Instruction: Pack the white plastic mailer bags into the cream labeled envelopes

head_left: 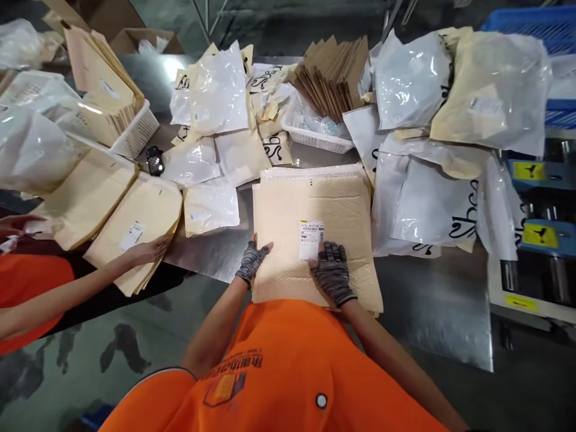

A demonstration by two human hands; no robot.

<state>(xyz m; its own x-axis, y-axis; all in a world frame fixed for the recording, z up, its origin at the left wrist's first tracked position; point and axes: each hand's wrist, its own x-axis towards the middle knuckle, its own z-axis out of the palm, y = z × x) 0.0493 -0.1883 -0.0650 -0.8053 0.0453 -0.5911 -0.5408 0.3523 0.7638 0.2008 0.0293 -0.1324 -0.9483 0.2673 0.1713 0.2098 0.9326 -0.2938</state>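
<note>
The print on the label (311,239) is staying too small to read, and the co-worker's arm (67,291) is running off the left edge.

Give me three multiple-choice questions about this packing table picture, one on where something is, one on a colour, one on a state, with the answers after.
1. Where does the right hand rest?
A. on the white label of the padded envelope
B. in the white basket
C. on the blue crate

2. What colour is the wearer's shirt?
A. green
B. orange
C. black

3. How does the left hand stand?
A. closed in a fist in the air
B. holding a scanner
C. at the envelope's left edge, fingers on it

Answers: 1 A, gloved fingers lie on the label's lower edge. 2 B, orange fills the lower frame. 3 C, it grips the edge.
</note>
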